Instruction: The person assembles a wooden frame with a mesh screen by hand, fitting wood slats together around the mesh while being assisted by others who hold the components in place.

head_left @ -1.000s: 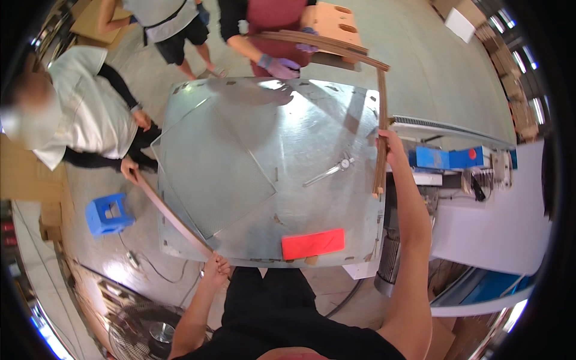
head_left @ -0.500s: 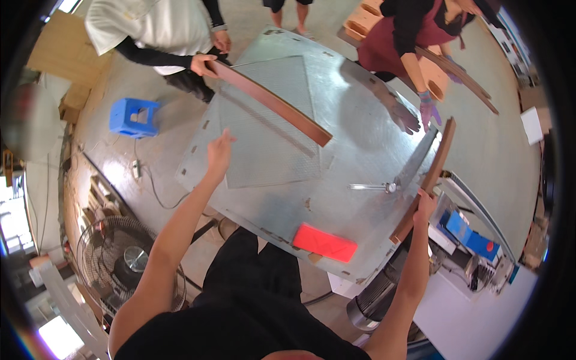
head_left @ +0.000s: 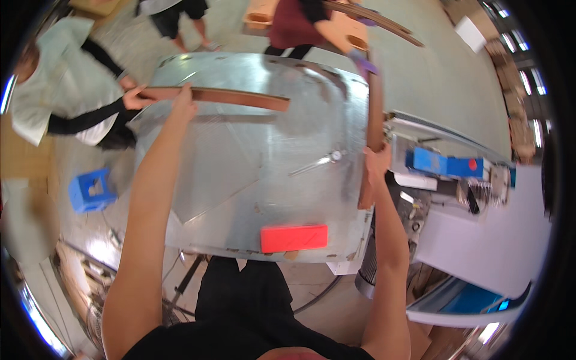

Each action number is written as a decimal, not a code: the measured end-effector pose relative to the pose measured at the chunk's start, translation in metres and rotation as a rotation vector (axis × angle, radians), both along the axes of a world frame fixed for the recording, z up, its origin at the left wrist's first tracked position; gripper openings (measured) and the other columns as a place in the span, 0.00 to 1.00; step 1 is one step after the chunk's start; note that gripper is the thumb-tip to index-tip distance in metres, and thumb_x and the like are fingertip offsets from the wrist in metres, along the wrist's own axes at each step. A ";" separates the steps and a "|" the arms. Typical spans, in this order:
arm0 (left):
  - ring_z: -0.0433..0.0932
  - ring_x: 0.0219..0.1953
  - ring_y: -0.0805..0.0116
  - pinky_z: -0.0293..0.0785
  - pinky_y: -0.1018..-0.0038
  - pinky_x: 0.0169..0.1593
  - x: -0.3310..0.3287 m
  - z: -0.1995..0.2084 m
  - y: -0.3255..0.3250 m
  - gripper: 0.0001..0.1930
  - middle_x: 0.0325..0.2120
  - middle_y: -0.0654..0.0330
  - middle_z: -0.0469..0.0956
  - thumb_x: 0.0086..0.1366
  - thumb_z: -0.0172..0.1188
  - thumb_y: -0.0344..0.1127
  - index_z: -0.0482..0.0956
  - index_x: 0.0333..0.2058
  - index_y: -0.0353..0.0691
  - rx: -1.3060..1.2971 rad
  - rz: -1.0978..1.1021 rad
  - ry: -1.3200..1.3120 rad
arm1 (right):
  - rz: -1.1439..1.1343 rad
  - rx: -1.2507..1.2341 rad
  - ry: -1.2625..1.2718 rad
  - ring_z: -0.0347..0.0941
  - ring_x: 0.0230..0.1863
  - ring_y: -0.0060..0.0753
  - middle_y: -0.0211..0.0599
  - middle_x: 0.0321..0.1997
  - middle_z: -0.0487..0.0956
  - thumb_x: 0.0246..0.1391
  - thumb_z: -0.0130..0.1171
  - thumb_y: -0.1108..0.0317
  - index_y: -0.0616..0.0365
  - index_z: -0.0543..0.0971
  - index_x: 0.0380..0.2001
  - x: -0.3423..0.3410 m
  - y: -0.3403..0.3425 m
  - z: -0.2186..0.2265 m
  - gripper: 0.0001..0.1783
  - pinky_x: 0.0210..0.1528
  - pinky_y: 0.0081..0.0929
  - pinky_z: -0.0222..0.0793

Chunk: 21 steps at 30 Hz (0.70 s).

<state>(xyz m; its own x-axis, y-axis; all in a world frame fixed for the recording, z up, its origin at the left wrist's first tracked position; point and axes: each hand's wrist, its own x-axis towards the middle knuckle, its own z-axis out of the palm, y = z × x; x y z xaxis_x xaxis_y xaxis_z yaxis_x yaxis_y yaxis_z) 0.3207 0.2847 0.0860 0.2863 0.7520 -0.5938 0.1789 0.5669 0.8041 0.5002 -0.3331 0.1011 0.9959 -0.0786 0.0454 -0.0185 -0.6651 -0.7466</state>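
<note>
My left hand (head_left: 185, 103) is closed on a long brown bar (head_left: 243, 100) above the far left of the metal-topped table (head_left: 240, 174). A co-worker's hand (head_left: 137, 98) holds that bar's left end. At the right edge of the table, my right hand (head_left: 377, 161) grips a second long brown bar (head_left: 375, 111), which runs away from me. Another co-worker's purple-gloved hand (head_left: 363, 65) is at its far end; whether it grips the bar I cannot tell. A dial caliper (head_left: 318, 162) lies left of my right hand. Nearer to me is a flat red block (head_left: 294, 238).
A clear sheet (head_left: 210, 162) lies on the table's left part. Machinery with a blue housing (head_left: 447, 163) stands just right of the table. On the floor at left is a blue stool (head_left: 92, 190). The far co-worker has more brown bars (head_left: 384, 23).
My left hand has reached forward and taken hold of the left bar. The view has swung to the right. The gloved hand has come to the right bar's far end.
</note>
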 end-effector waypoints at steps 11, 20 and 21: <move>0.54 0.18 0.78 0.50 0.75 0.20 0.142 0.117 -0.189 0.20 0.22 0.69 0.60 0.70 0.58 0.53 0.69 0.32 0.41 0.031 -0.248 -0.403 | 0.246 -0.483 -0.156 0.80 0.48 0.60 0.48 0.49 0.79 0.45 0.73 0.68 0.53 0.67 0.59 0.021 0.041 0.063 0.38 0.46 0.53 0.78; 0.56 0.20 0.81 0.51 0.79 0.22 0.208 0.204 -0.272 0.24 0.21 0.71 0.60 0.72 0.55 0.56 0.77 0.41 0.34 -0.021 -0.557 -0.583 | 0.299 0.561 0.169 0.79 0.55 0.37 0.37 0.55 0.83 0.65 0.59 0.57 0.56 0.82 0.52 0.059 -0.026 0.091 0.19 0.60 0.36 0.73; 0.56 0.20 0.81 0.51 0.79 0.22 0.216 0.205 -0.275 0.24 0.21 0.70 0.62 0.72 0.55 0.55 0.76 0.41 0.34 -0.005 -0.593 -0.595 | 0.161 0.830 0.346 0.77 0.59 0.36 0.37 0.57 0.83 0.70 0.53 0.52 0.55 0.82 0.55 0.068 -0.034 0.123 0.22 0.63 0.37 0.71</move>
